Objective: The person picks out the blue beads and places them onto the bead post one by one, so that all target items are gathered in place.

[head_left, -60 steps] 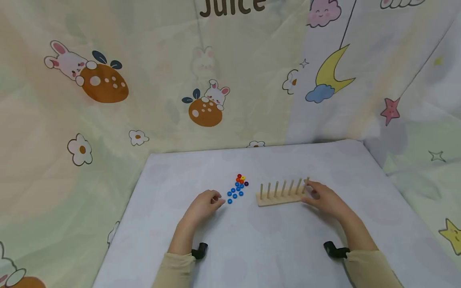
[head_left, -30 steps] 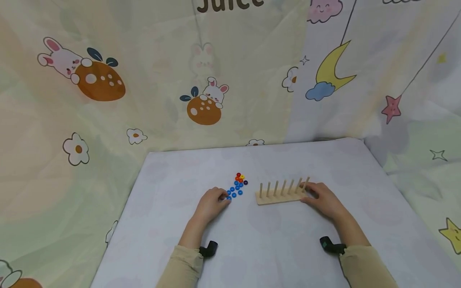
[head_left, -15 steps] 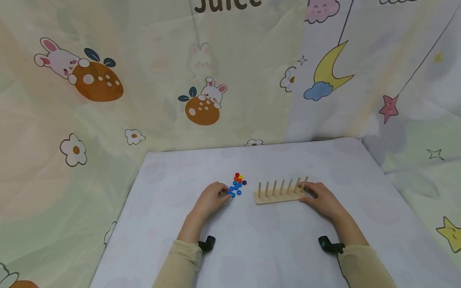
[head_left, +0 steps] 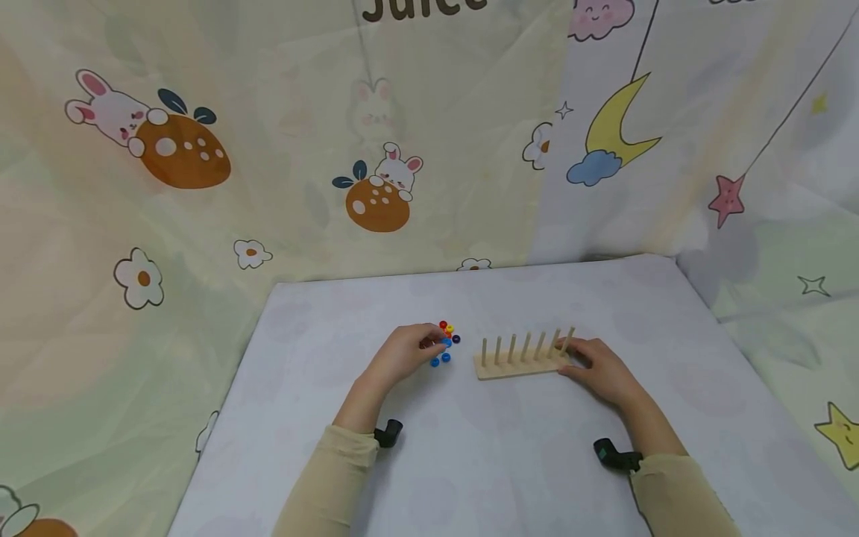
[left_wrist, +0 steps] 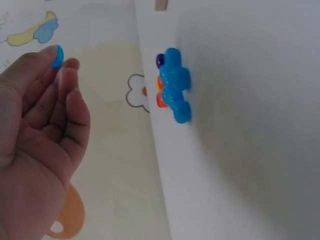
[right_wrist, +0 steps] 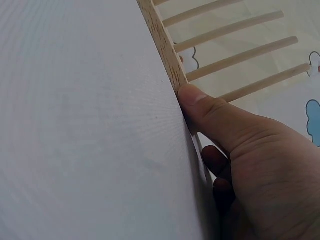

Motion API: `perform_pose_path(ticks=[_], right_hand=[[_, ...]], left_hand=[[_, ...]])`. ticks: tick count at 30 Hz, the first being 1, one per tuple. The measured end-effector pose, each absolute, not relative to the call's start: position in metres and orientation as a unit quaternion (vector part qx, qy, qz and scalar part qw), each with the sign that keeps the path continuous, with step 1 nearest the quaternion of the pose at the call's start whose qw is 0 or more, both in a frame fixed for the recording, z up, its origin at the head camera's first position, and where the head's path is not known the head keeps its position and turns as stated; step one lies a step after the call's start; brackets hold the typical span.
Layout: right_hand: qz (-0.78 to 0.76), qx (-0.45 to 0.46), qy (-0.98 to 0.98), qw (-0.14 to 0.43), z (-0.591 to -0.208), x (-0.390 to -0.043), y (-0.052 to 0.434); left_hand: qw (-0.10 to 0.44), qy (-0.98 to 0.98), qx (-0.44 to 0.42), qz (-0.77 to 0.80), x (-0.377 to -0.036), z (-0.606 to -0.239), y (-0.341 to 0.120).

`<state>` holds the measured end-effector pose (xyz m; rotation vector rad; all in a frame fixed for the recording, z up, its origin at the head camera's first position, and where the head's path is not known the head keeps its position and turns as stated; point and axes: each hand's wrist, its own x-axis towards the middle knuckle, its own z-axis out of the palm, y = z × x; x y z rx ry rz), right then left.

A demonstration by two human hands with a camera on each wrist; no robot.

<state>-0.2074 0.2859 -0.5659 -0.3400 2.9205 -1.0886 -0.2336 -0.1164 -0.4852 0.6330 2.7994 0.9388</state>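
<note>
My left hand [head_left: 406, 353] is lifted a little above the table and pinches a blue bead [left_wrist: 58, 56] between thumb and fingertip. Beneath and beyond it lies a loose group of blue beads [head_left: 446, 358], partly hidden by the fingers in the head view. Just behind them are a red bead [head_left: 443, 324], a yellow bead [head_left: 450, 328] and a dark purple bead [head_left: 456, 338]. My right hand [head_left: 600, 371] grips the right end of a wooden peg rack [head_left: 513, 370], thumb on the front edge of its base. Its upright pegs [right_wrist: 242, 58] carry no beads.
A white cloth covers the table [head_left: 510, 462]. Behind it hangs a printed curtain [head_left: 288, 164] with rabbits, flowers and a moon. Black wrist cameras sit on the left wrist [head_left: 388, 433] and the right wrist [head_left: 617, 456].
My left hand came right to the blue beads, gathered at the nearest ones, and rose slightly away with a blue bead pinched. Fewer blue beads show near the hand. The right hand stays at the rack.
</note>
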Motion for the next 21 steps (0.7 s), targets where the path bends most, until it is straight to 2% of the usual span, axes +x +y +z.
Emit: perform_pose_path(ticks=[6,13,21], right_hand=[[-0.348,-0.107,0.931,0.004,-0.566,-0.207,0.286],[-0.344,-0.102,0.933,0.01,-0.567,-0.207,0.287],[-0.342,-0.103,0.934,0.011,-0.568,-0.208,0.288]], left_hand=[[0.046,0.91,0.255,0.323,-0.237,-0.471,-0.103],[0.056,0.902,0.275,0.328,-0.239,-0.457,-0.086],[0.069,0.89,0.28,0.352,-0.236,-0.46,-0.069]])
